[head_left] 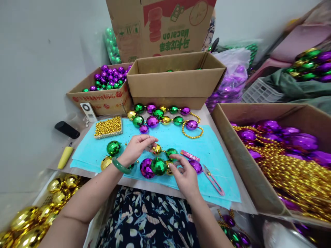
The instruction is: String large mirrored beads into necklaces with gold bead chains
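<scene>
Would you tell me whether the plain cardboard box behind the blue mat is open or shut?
Open: the cardboard box has its flaps folded outward, and a few green beads show inside above its rim.

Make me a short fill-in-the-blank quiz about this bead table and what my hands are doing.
1. The left hand pinches a small ____ faceted bead above the mat.
2. The work lies on a ____ mat.
3. On the left wrist sits a green ____.
4. The pink-handled snips lie to the ____ of the right hand.

Missing words: gold; turquoise; bangle; right
</scene>
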Motion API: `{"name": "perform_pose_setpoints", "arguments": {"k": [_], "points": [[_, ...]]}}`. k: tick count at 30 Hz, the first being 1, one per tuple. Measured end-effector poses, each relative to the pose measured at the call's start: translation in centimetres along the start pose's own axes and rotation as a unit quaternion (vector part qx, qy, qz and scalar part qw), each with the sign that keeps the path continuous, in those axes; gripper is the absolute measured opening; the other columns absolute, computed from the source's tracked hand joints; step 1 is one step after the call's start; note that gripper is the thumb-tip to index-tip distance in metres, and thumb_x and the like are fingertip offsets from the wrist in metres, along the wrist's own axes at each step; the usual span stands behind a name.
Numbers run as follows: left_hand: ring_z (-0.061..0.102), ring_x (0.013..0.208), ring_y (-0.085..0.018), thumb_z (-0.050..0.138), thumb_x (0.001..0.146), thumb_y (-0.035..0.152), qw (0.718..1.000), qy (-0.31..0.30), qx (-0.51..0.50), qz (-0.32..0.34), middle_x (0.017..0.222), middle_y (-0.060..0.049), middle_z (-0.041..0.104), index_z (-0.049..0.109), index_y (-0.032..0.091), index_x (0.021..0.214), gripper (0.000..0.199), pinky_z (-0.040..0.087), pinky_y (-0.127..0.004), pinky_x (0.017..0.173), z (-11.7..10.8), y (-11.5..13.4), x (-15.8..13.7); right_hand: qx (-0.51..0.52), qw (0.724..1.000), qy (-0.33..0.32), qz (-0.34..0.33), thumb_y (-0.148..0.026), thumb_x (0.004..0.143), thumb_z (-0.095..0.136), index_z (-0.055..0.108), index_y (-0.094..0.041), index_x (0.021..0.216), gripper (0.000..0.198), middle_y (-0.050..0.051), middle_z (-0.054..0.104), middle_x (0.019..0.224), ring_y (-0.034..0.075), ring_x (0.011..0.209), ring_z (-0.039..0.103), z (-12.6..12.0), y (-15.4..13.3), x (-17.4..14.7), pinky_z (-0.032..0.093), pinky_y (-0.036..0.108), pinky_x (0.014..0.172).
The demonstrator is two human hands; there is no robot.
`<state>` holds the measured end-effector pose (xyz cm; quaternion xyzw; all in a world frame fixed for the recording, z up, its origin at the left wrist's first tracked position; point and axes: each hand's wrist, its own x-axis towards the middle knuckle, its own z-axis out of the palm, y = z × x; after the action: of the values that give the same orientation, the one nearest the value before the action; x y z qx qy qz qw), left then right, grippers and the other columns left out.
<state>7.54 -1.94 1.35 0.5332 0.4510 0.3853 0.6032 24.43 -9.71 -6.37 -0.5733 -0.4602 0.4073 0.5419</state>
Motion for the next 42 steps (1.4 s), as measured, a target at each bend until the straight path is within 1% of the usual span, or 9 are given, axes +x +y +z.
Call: {"name": "perform_pose_setpoints", "arguments": {"k": [9, 15, 19, 24, 26, 30, 33, 38, 42], "points": [[0.059, 0.065, -0.012, 0.063, 0.078, 0.033, 0.997, -0.030, 0.046, 0.050, 0.072, -0.004, 0.068, 0.073, 0.017, 0.079, 0.019, 0.047, -0.022, 0.061, 2.2, 1.0, 0.6, 0.129, 0.987, -0.075, 0.055, -0.034, 0.068, 0.066, 0.066, -0.018, 0.078, 0.019, 0.001, 0.065, 0.066, 0.011, 0.050, 0.049, 1.7, -2.9, 1.9, 0.041, 0.024, 0.048], [0.058, 0.062, -0.011, 0.064, 0.077, 0.040, 0.999, -0.029, 0.003, 0.037, 0.072, -0.004, 0.066, 0.071, 0.015, 0.085, 0.028, 0.047, -0.022, 0.057, 1.7, 1.0, 1.6, 0.110, 0.981, -0.134, 0.090, -0.031, 0.065, 0.068, 0.064, -0.018, 0.069, 0.015, -0.001, 0.061, 0.059, 0.010, 0.048, 0.047, 1.1, -2.5, 2.8, 0.037, 0.023, 0.046], [0.062, 0.072, -0.016, 0.051, 0.084, 0.049, 0.994, 0.028, 0.088, 0.059, 0.080, -0.008, 0.068, 0.070, 0.014, 0.095, 0.041, 0.048, -0.025, 0.062, -0.1, 0.8, 3.9, 0.109, 0.988, -0.088, 0.066, -0.033, 0.065, 0.069, 0.062, -0.018, 0.068, 0.017, -0.001, 0.059, 0.058, 0.009, 0.048, 0.046, 0.3, -3.1, 3.1, 0.035, 0.022, 0.045], [0.059, 0.096, -0.026, 0.060, 0.080, 0.028, 0.889, 0.124, 0.434, 0.075, 0.095, -0.011, 0.069, 0.071, 0.014, 0.087, 0.019, 0.043, -0.035, 0.089, -3.2, -0.8, 7.1, 0.129, 0.990, -0.046, 0.031, -0.038, 0.072, 0.066, 0.058, -0.018, 0.077, 0.022, 0.002, 0.064, 0.063, 0.008, 0.043, 0.044, -1.2, -5.1, 3.2, 0.034, 0.020, 0.040], [0.057, 0.102, -0.027, 0.060, 0.080, 0.028, 0.895, 0.092, 0.430, 0.075, 0.102, -0.011, 0.068, 0.071, 0.016, 0.090, 0.019, 0.040, -0.037, 0.094, -3.1, -1.5, 6.9, 0.134, 0.990, -0.037, 0.016, -0.038, 0.073, 0.065, 0.055, -0.018, 0.079, 0.023, 0.001, 0.064, 0.062, 0.007, 0.043, 0.045, -1.3, -5.6, 3.4, 0.034, 0.020, 0.039], [0.059, 0.100, -0.022, 0.052, 0.085, 0.040, 0.974, -0.089, 0.197, 0.064, 0.109, -0.009, 0.066, 0.065, 0.018, 0.108, 0.034, 0.044, -0.034, 0.089, -0.2, -1.9, 3.7, 0.144, 0.988, -0.055, 0.021, -0.038, 0.075, 0.062, 0.051, -0.019, 0.080, 0.022, -0.001, 0.062, 0.060, 0.007, 0.041, 0.046, -0.7, -5.4, 4.3, 0.034, 0.019, 0.039], [0.057, 0.100, -0.022, 0.063, 0.077, 0.041, 0.963, -0.190, 0.182, 0.056, 0.109, -0.007, 0.064, 0.062, 0.017, 0.107, 0.039, 0.044, -0.034, 0.090, 2.4, -2.2, 1.4, 0.153, 0.987, -0.052, 0.021, -0.037, 0.075, 0.062, 0.050, -0.020, 0.080, 0.022, -0.003, 0.059, 0.061, 0.006, 0.039, 0.045, -0.1, -5.2, 4.9, 0.032, 0.018, 0.038], [0.057, 0.091, -0.021, 0.066, 0.076, 0.041, 0.937, -0.162, 0.288, 0.114, 0.098, -0.006, 0.063, 0.061, 0.016, 0.099, 0.034, 0.045, -0.036, 0.086, 4.4, -3.6, 0.1, 0.170, 0.985, -0.033, 0.021, -0.036, 0.075, 0.063, 0.051, -0.020, 0.081, 0.021, -0.006, 0.053, 0.056, 0.006, 0.041, 0.045, -0.4, -6.1, 4.8, 0.033, 0.017, 0.038], [0.053, 0.111, -0.023, 0.063, 0.079, 0.042, 0.920, -0.108, 0.342, 0.156, 0.122, -0.010, 0.056, 0.050, 0.018, 0.121, 0.049, 0.043, -0.038, 0.095, 4.6, -5.5, -1.9, 0.195, 0.981, -0.010, 0.014, -0.035, 0.077, 0.062, 0.052, -0.019, 0.083, 0.020, -0.007, 0.049, 0.054, 0.006, 0.042, 0.045, -1.9, -6.6, 4.4, 0.033, 0.017, 0.038]]}}
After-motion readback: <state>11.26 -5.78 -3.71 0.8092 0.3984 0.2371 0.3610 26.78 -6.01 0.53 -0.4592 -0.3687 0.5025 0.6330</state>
